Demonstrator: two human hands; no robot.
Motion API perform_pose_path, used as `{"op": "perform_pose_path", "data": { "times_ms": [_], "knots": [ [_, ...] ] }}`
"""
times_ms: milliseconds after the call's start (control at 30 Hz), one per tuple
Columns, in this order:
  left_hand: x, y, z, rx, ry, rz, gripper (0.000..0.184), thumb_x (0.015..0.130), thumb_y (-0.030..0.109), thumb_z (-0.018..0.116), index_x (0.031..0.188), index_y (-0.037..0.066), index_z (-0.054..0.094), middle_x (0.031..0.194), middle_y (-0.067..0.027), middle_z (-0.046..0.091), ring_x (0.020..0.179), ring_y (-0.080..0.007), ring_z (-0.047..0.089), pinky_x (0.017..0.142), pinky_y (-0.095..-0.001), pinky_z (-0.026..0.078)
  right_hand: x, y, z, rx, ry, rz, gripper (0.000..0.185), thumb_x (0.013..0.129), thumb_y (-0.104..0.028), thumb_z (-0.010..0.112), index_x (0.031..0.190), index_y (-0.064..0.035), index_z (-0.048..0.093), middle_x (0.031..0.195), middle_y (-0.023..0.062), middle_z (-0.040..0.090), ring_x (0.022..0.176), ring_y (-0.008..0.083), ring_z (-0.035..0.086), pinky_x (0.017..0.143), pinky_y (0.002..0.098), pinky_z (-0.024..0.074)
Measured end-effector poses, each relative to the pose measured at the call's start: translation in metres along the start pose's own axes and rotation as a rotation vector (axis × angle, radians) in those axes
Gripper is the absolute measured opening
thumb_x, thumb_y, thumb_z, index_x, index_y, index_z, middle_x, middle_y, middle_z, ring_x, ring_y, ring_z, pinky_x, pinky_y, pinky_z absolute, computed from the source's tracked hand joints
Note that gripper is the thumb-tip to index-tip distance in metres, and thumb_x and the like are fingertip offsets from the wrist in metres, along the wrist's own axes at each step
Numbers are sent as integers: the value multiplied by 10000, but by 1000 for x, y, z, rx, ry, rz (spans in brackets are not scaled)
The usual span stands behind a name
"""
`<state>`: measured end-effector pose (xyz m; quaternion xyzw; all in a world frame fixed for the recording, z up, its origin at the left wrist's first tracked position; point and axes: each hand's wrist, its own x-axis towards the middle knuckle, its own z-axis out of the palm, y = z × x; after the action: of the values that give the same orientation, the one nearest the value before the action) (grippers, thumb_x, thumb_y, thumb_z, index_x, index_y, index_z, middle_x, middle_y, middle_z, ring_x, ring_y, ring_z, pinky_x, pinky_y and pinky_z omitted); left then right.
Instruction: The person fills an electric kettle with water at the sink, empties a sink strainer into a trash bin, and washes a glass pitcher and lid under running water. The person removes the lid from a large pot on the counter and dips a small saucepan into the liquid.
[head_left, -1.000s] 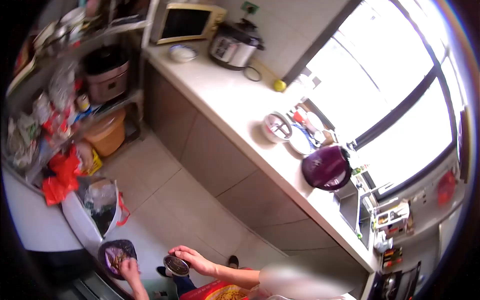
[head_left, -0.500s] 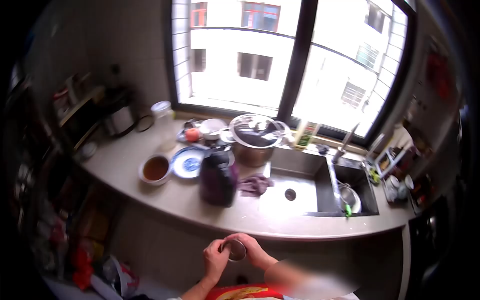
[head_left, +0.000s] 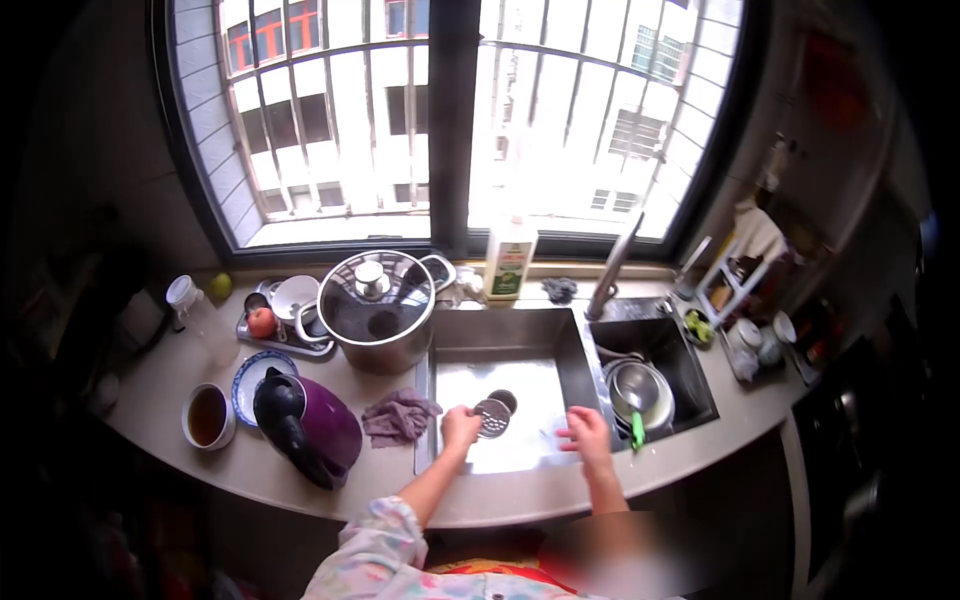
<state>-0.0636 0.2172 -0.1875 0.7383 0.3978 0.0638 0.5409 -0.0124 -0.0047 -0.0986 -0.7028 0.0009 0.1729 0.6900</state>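
Over the large steel sink (head_left: pixel 575 350), my left hand (head_left: pixel 460 428) is closed on the edge of a small round metal strainer (head_left: pixel 492 418) with a perforated face. Just behind the strainer lies the dark drain hole (head_left: pixel 504 401), partly covered by it in this view. My right hand (head_left: pixel 588 435) hovers at the right side of the same basin, its fingers apart and holding nothing. A crumpled purple-grey cloth (head_left: pixel 400 416) rests on the counter left of the sink, close to my left hand.
A purple kettle (head_left: pixel 325 425), a bowl of brown liquid (head_left: pixel 208 416) and a large lidded pot (head_left: pixel 378 330) stand on the left. Behind the sink are a bottle (head_left: pixel 510 262) and a faucet (head_left: pixel 606 285). The smaller right basin holds stacked bowls and a green-handled sieve (head_left: pixel 636 388).
Both hands have moved from in front of the counter forward over the sink and separated. The right hand has let go of the metal strainer, which stays in the left. The view has shifted right.
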Motion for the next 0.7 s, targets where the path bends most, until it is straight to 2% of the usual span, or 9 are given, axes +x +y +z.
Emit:
{"op": "perform_pose_path", "data": {
  "times_ms": [167, 333, 367, 400, 433, 467, 533, 600, 700],
  "knots": [
    [56, -16, 60, 87, 19, -216, 140, 700, 70, 566, 805, 19, 643, 605, -138, 627, 555, -250, 638, 623, -355, 502, 132, -21, -55, -102, 77, -64, 312, 852, -180, 542, 1115, -18, 490, 926, 60, 555, 706, 144, 593, 480, 266, 510],
    [102, -56, 114, 149, 175, -438, 194, 733, 78, 544, 879, -1, 644, 912, -219, 632, 897, -347, 615, 769, -430, 482, 293, -35, -87, -222, 123, -192, 353, 877, -193, 497, 1190, -35, 451, 1078, 75, 536, 801, 152, 572, 559, 300, 518],
    [110, -75, 129, 336, 339, -363, 161, 715, 63, 564, 846, 14, 643, 780, -177, 652, 647, -274, 658, 649, -369, 520, 329, -24, -96, -169, 80, -275, 339, 893, -193, 470, 1183, -19, 465, 1074, 73, 547, 829, 146, 568, 627, 309, 509],
    [117, -81, 135, 287, 316, -459, 194, 713, 59, 558, 881, 18, 646, 798, -190, 651, 677, -288, 658, 691, -377, 514, 400, 10, -131, -147, -55, -288, 316, 902, -178, 454, 1179, -29, 486, 1055, 74, 562, 890, 158, 564, 692, 308, 496],
    [123, -92, 146, 212, 341, -493, 188, 712, 60, 563, 869, 14, 655, 799, -190, 654, 680, -279, 661, 680, -364, 519, 379, -22, -108, -166, 72, -247, 290, 899, -173, 462, 1139, -22, 521, 1045, 86, 569, 927, 173, 559, 752, 284, 480],
    [123, -91, 150, 204, 353, -518, 155, 710, 64, 570, 818, -1, 660, 751, -177, 657, 636, -254, 663, 651, -350, 527, 399, -11, -119, -305, 52, -387, 293, 881, -189, 497, 1106, -6, 541, 1068, 111, 565, 964, 186, 549, 846, 290, 438],
    [121, -80, 151, 107, 277, -624, 134, 718, 72, 576, 776, -12, 662, 678, -150, 655, 549, -210, 653, 593, -328, 536, 432, 14, -134, -745, 151, -1005, 221, 863, -170, 515, 1028, -30, 558, 914, 95, 558, 855, 192, 518, 799, 327, 407],
    [115, -60, 145, -11, 252, -693, 138, 734, 72, 561, 777, -11, 662, 708, -150, 661, 566, -206, 658, 585, -329, 537, 426, 0, -128, -510, 41, -738, 167, 872, -166, 495, 944, -23, 543, 798, 82, 516, 754, 186, 483, 699, 341, 391],
    [123, -78, 159, 123, 315, -632, 139, 750, 77, 556, 804, -8, 652, 727, -149, 660, 574, -237, 655, 605, -330, 537, 432, -6, -127, -544, 26, -860, 182, 885, -176, 482, 840, -2, 515, 727, 76, 492, 706, 174, 464, 658, 328, 377]
  ]
}}
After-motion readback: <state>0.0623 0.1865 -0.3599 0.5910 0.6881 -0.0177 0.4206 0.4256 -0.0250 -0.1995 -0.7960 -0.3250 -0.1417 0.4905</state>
